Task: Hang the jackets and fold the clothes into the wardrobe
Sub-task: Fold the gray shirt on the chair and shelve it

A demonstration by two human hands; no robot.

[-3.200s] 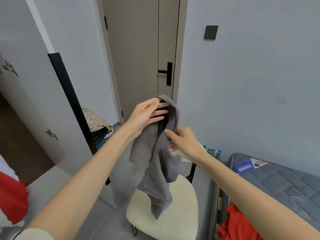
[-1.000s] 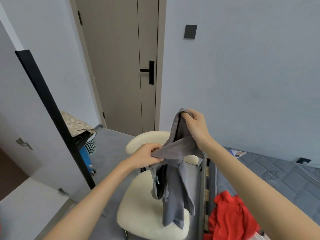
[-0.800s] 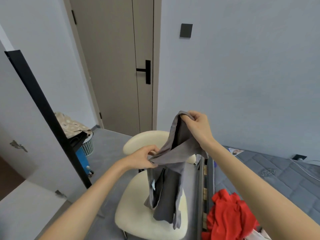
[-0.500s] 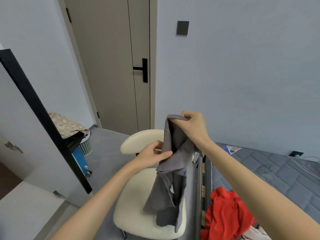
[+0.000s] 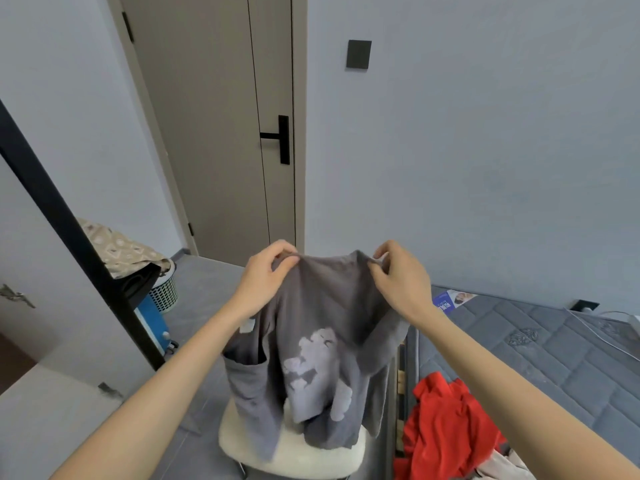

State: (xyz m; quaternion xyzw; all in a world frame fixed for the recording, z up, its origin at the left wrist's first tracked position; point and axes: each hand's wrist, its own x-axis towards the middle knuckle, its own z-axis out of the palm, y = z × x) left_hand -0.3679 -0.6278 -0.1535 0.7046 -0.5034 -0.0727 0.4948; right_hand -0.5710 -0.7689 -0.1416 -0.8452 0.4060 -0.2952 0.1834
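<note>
Above chair [image 5: 294, 452], left hand [image 5: 266, 278], right hand [image 5: 398, 282] pinch grey shirt [image 5: 322, 306]; patterned cloth [image 5: 121, 247] draped over basket [image 5: 164, 292].

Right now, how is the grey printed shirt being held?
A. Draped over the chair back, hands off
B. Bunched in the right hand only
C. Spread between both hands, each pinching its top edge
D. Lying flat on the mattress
C: the left hand and the right hand each pinch the top edge of the grey printed shirt, which hangs spread in front of the cream chair.
</note>
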